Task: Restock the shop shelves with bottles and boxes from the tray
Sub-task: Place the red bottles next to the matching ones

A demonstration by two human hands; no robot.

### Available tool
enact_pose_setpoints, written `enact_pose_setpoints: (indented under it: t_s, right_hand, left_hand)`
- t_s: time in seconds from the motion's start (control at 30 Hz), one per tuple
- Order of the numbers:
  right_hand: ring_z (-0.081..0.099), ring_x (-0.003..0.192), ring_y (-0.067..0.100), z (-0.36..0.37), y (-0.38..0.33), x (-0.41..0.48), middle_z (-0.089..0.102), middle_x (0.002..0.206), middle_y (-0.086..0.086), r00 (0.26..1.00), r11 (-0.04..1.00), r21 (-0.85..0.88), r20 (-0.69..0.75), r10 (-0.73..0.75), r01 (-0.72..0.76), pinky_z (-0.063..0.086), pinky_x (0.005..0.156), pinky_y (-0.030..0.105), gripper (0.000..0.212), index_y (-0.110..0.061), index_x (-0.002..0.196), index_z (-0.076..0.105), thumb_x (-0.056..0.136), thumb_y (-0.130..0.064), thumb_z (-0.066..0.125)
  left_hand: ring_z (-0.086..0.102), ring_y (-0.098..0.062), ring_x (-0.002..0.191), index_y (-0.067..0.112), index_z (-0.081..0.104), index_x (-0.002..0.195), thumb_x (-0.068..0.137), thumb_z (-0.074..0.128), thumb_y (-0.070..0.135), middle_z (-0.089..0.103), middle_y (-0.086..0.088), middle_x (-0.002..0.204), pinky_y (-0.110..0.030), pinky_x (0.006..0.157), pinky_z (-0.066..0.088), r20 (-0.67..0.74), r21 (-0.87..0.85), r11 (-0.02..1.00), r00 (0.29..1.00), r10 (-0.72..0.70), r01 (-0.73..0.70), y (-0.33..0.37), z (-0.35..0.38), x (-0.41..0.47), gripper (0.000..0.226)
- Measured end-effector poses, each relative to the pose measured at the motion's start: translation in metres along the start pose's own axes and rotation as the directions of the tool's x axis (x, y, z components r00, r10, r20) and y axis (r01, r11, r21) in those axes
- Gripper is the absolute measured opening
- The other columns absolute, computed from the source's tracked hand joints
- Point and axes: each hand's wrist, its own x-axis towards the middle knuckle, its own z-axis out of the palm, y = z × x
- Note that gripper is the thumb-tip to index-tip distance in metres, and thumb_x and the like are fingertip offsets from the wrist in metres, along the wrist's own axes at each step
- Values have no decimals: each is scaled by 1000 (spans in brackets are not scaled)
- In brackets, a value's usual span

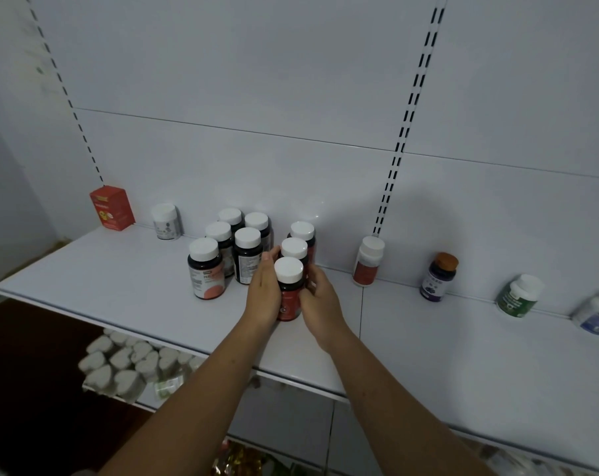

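Observation:
On the white shelf [119,290] stands a row of three dark bottles with white caps and red labels. The front one [288,290] is held between both my hands. My left hand [264,290] lies flat against the row's left side, fingers straight and reaching back to the second bottle [294,249]. My right hand [320,302] curls round the front bottle's right side. The third bottle [302,232] stands at the back. Left of them is a cluster of several similar dark bottles [232,249]. The tray is not in view.
Along the back wall stand a red box [112,207], a pale bottle [166,221], a white bottle with a red label [368,261], a purple bottle with an orange cap [439,278], and a green bottle [518,297]. White-capped bottles [126,365] fill the lower shelf.

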Motion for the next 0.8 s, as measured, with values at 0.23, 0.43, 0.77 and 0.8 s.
enact_pose_setpoints:
  t_s: [0.23,0.43,0.77,0.8]
  right_hand:
    - [66,113,-3,-1,-5,-1,70,126,-13,1000,1000,25,10,8,-8,50,97,21,58,-23,144,56,93,4,55]
    - [60,119,-3,-1,-9,-9,63,130,-20,1000,999,-30,4,25,-25,45,109,29,60,-27,147,52,93,-1,54]
    - [36,134,-18,-31,-43,-54,43,146,-26,945,909,-266,33,-324,321,26,112,6,58,-31,154,39,103,-11,57]
    - [38,131,-20,-30,-51,-56,47,144,-22,923,878,-290,62,-381,382,27,108,2,55,-28,152,43,103,-13,60]
  left_hand:
    - [61,0,124,20,59,146,116,24,40,66,1,139,-33,114,47,-13,13,1000,1000,-5,5,3,2,0,50]
    - [53,-12,139,25,52,152,114,27,49,58,2,151,-39,122,39,-21,56,998,999,-32,33,6,-4,-4,52]
    - [41,18,136,39,46,155,106,40,61,49,26,152,-4,105,31,45,448,867,974,223,-219,44,-65,-89,54]
    - [41,16,138,41,46,154,104,42,62,49,27,153,-8,106,32,62,507,827,967,247,-244,52,-74,-93,55]
